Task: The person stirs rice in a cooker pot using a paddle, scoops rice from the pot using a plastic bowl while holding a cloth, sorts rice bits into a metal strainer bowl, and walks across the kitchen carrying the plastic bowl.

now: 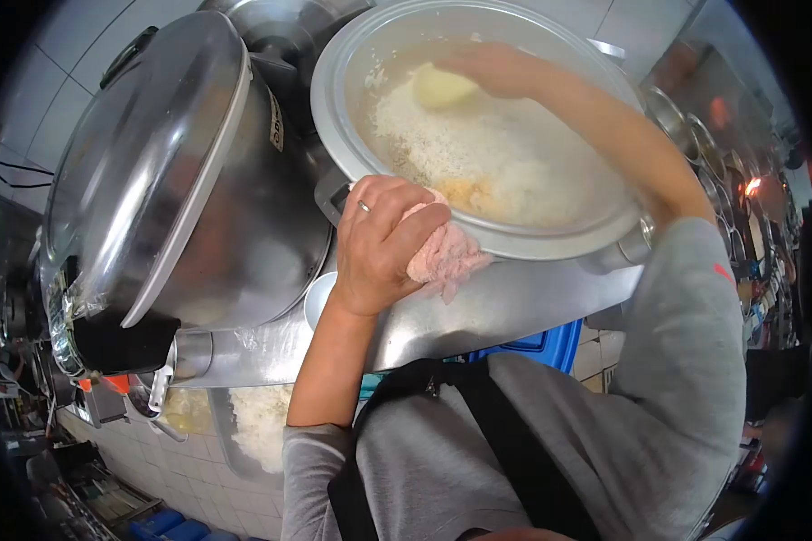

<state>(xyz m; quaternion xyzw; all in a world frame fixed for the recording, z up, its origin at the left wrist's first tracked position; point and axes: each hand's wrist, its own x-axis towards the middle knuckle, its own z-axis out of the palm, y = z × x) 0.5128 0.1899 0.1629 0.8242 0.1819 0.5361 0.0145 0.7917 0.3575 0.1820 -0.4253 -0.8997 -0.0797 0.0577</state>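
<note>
A large metal pot [334,117] with a wide rim holds steaming white rice [514,153], browned in one spot near the close side. My left hand [379,230] is closed around a bunched pink cloth [447,257], right at the rim beside the pot's handle. Inside the pot, at the far side, my right hand [496,70] grips a pale yellow, rounded flat thing [444,88] that lies over the rice. Motion and steam blur this hand, and I cannot tell the exact kind of tool.
Left of the pot stands a big rice cooker [271,225] with a shiny domed lid [149,153]. A white bowl [318,302] sits on the steel counter [514,302]. Below are a tub of rice [262,428] and a blue container [564,344]. Pans hang at the right.
</note>
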